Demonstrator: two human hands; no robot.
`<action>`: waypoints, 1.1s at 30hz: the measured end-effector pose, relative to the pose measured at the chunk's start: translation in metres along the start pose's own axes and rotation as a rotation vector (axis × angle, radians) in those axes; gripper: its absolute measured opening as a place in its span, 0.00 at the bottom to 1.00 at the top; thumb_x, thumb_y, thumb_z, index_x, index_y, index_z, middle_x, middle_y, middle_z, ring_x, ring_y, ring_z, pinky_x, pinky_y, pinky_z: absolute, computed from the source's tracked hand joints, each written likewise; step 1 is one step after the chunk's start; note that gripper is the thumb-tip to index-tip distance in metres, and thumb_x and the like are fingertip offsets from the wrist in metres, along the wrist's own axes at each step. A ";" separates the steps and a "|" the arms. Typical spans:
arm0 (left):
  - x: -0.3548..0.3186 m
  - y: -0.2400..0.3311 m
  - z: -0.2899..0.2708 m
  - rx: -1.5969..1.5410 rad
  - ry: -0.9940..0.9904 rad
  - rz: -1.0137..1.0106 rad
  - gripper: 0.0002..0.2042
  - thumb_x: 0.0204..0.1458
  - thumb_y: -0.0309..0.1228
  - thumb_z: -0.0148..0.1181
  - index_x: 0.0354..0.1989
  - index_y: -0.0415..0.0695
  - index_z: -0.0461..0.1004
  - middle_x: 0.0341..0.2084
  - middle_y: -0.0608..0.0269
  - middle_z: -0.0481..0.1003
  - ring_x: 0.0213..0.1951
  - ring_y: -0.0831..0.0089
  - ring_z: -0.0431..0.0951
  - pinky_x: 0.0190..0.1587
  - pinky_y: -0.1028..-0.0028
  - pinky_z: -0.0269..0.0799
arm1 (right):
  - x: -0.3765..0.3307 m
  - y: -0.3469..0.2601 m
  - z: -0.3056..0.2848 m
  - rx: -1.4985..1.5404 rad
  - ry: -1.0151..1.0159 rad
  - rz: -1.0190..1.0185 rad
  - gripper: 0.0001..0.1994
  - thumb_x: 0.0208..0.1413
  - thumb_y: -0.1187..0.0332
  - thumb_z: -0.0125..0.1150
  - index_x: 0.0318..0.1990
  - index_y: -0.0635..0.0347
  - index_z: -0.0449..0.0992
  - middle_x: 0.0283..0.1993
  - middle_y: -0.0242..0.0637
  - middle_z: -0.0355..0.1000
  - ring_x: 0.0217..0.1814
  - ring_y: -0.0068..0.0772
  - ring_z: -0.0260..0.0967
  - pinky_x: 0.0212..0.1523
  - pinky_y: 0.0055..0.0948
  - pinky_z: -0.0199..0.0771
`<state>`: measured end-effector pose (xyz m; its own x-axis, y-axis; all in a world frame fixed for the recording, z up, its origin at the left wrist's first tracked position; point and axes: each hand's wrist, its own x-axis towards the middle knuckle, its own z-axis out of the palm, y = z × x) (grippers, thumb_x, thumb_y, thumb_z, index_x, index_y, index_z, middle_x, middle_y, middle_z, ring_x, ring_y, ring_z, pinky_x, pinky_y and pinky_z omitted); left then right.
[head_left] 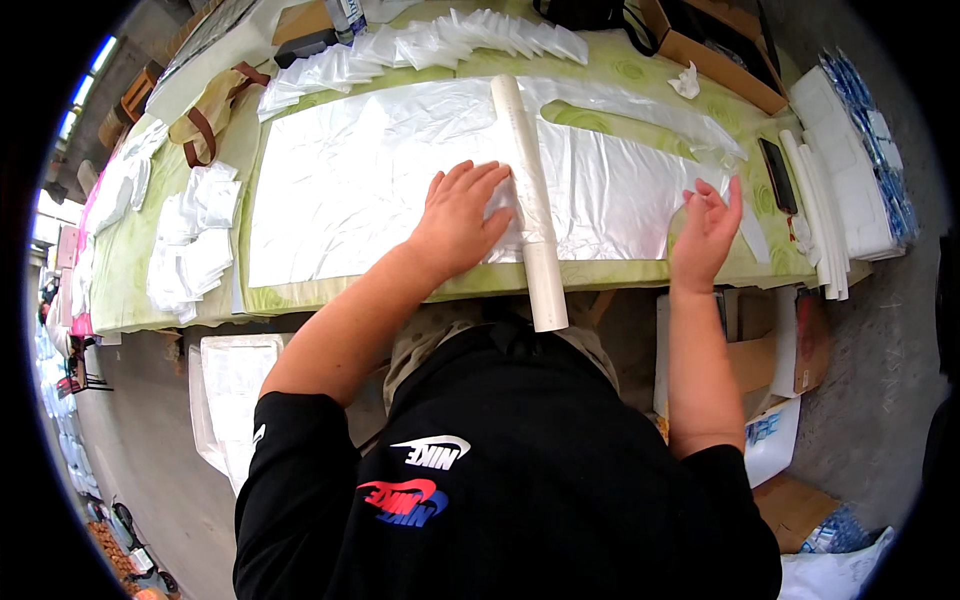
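A roll of clear plastic film (pixel 527 190) lies across the green table (pixel 130 260), its end sticking out over the near edge. A sheet of the film (pixel 350 180) is spread flat to both sides of it. My left hand (pixel 462 215) presses flat on the sheet, fingers spread, fingertips touching the roll. My right hand (pixel 708 230) rests with fingers apart on the sheet's right edge (pixel 640 200).
Folded white plastic pieces lie in a row at the back (pixel 440 42) and in a pile at the left (pixel 195 240). A dark phone (pixel 777 175), white stacked sheets (pixel 840 170), cardboard boxes (pixel 715 50) and a brown-strapped bag (pixel 210 115) are around.
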<state>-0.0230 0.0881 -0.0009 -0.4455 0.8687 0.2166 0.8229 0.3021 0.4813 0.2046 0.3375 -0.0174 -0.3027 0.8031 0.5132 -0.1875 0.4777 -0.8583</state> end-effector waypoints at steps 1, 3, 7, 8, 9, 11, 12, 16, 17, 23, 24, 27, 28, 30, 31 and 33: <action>-0.004 0.001 0.001 0.099 -0.091 0.002 0.30 0.62 0.44 0.56 0.72 0.48 0.62 0.71 0.57 0.63 0.73 0.45 0.54 0.74 0.41 0.43 | -0.013 -0.009 0.008 -0.004 -0.050 -0.030 0.27 0.66 0.72 0.59 0.71 0.64 0.60 0.58 0.43 0.72 0.55 0.29 0.70 0.60 0.31 0.70; -0.011 0.007 0.002 0.223 -0.127 -0.019 0.33 0.61 0.46 0.55 0.73 0.46 0.60 0.73 0.57 0.59 0.75 0.44 0.51 0.75 0.42 0.42 | -0.038 -0.028 0.022 -0.105 -0.232 -0.076 0.25 0.64 0.73 0.61 0.68 0.65 0.65 0.62 0.44 0.71 0.60 0.34 0.69 0.64 0.34 0.68; -0.007 0.015 -0.009 0.295 -0.248 -0.024 0.38 0.59 0.49 0.54 0.76 0.44 0.55 0.76 0.57 0.53 0.77 0.44 0.45 0.76 0.42 0.38 | -0.061 -0.066 0.061 -0.159 -0.636 -0.262 0.23 0.56 0.70 0.68 0.60 0.61 0.74 0.64 0.45 0.72 0.68 0.52 0.66 0.70 0.45 0.63; -0.005 0.017 -0.015 0.289 -0.291 -0.021 0.39 0.58 0.48 0.54 0.76 0.44 0.55 0.76 0.55 0.52 0.77 0.44 0.45 0.76 0.42 0.38 | -0.060 -0.069 0.069 -0.169 -0.737 -0.370 0.24 0.55 0.69 0.69 0.60 0.59 0.75 0.63 0.45 0.73 0.68 0.54 0.65 0.71 0.46 0.62; -0.003 0.018 -0.023 0.283 -0.331 -0.020 0.39 0.57 0.48 0.55 0.76 0.44 0.54 0.77 0.54 0.52 0.77 0.44 0.45 0.76 0.42 0.38 | -0.063 -0.071 0.075 -0.154 -0.804 -0.317 0.23 0.53 0.68 0.69 0.58 0.56 0.77 0.62 0.42 0.74 0.69 0.55 0.64 0.70 0.48 0.62; 0.000 0.011 -0.028 0.238 -0.356 -0.031 0.39 0.55 0.46 0.56 0.76 0.45 0.54 0.76 0.50 0.51 0.77 0.44 0.45 0.75 0.42 0.41 | -0.067 -0.071 0.084 -0.141 -0.852 -0.318 0.21 0.51 0.68 0.70 0.55 0.57 0.79 0.61 0.41 0.74 0.67 0.55 0.64 0.69 0.47 0.63; 0.005 0.006 -0.027 0.141 -0.260 -0.010 0.39 0.56 0.45 0.56 0.76 0.46 0.54 0.76 0.50 0.51 0.77 0.43 0.45 0.75 0.42 0.42 | -0.068 -0.071 0.085 -0.165 -0.859 -0.335 0.21 0.51 0.68 0.71 0.54 0.57 0.79 0.61 0.41 0.74 0.67 0.55 0.64 0.69 0.47 0.64; 0.021 0.008 -0.031 0.021 -0.011 0.193 0.30 0.59 0.38 0.59 0.72 0.50 0.64 0.75 0.50 0.54 0.74 0.46 0.54 0.73 0.48 0.52 | -0.067 -0.074 0.082 -0.217 -0.848 -0.329 0.20 0.51 0.68 0.70 0.53 0.57 0.79 0.60 0.42 0.74 0.65 0.54 0.65 0.67 0.46 0.65; 0.023 0.011 -0.030 0.044 -0.085 0.218 0.28 0.60 0.37 0.59 0.70 0.49 0.66 0.75 0.51 0.55 0.74 0.47 0.55 0.73 0.49 0.53 | -0.067 -0.074 0.082 -0.224 -0.847 -0.325 0.19 0.51 0.68 0.70 0.53 0.57 0.79 0.60 0.42 0.74 0.65 0.54 0.65 0.67 0.46 0.65; 0.025 -0.019 -0.017 -0.295 0.134 0.199 0.21 0.59 0.44 0.64 0.59 0.52 0.77 0.71 0.48 0.61 0.71 0.45 0.59 0.70 0.52 0.61 | -0.060 -0.071 0.076 -0.321 -0.636 -0.288 0.18 0.53 0.70 0.68 0.52 0.59 0.79 0.59 0.46 0.74 0.64 0.53 0.66 0.65 0.45 0.67; 0.020 -0.017 -0.020 -0.248 0.116 0.178 0.21 0.58 0.43 0.65 0.59 0.52 0.77 0.71 0.47 0.61 0.71 0.45 0.59 0.70 0.53 0.60 | -0.059 -0.066 0.076 -0.375 -0.580 -0.307 0.17 0.53 0.70 0.68 0.52 0.59 0.79 0.59 0.46 0.74 0.64 0.53 0.66 0.65 0.45 0.67; -0.003 -0.013 -0.032 -0.156 0.040 0.117 0.23 0.53 0.41 0.67 0.59 0.52 0.78 0.72 0.44 0.60 0.71 0.42 0.60 0.70 0.54 0.59 | -0.050 -0.057 0.090 -0.566 -0.568 -0.357 0.19 0.54 0.66 0.68 0.54 0.52 0.79 0.67 0.49 0.64 0.71 0.60 0.57 0.71 0.50 0.58; -0.008 -0.016 -0.034 -0.152 0.046 0.103 0.24 0.53 0.41 0.67 0.60 0.52 0.77 0.72 0.44 0.59 0.71 0.43 0.60 0.70 0.54 0.59 | -0.045 -0.055 0.098 -0.640 -0.562 -0.385 0.19 0.54 0.65 0.68 0.55 0.50 0.79 0.69 0.50 0.62 0.73 0.63 0.54 0.72 0.51 0.56; -0.015 -0.024 -0.035 -0.152 0.057 0.076 0.25 0.52 0.39 0.66 0.61 0.53 0.77 0.73 0.44 0.58 0.71 0.43 0.60 0.71 0.54 0.58 | -0.033 -0.042 0.118 -0.735 -0.626 -0.346 0.22 0.55 0.58 0.68 0.59 0.41 0.79 0.76 0.52 0.51 0.77 0.68 0.44 0.76 0.58 0.47; -0.018 -0.026 -0.036 -0.146 0.083 0.063 0.25 0.51 0.40 0.65 0.60 0.55 0.77 0.72 0.43 0.60 0.71 0.46 0.61 0.72 0.53 0.56 | -0.027 -0.040 0.131 -0.796 -0.640 -0.349 0.22 0.56 0.57 0.68 0.60 0.39 0.79 0.77 0.53 0.50 0.78 0.68 0.43 0.77 0.56 0.46; -0.024 -0.033 -0.034 -0.160 0.108 0.062 0.24 0.51 0.40 0.64 0.59 0.55 0.77 0.72 0.44 0.60 0.70 0.47 0.62 0.72 0.53 0.56 | -0.012 -0.030 0.157 -0.894 -0.706 -0.300 0.25 0.55 0.52 0.67 0.62 0.32 0.77 0.80 0.53 0.44 0.81 0.68 0.36 0.78 0.58 0.38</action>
<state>-0.0517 0.0433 0.0069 -0.4382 0.8338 0.3357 0.7870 0.1755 0.5915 0.0676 0.2575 0.0031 -0.8609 0.3748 0.3441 0.2972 0.9193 -0.2578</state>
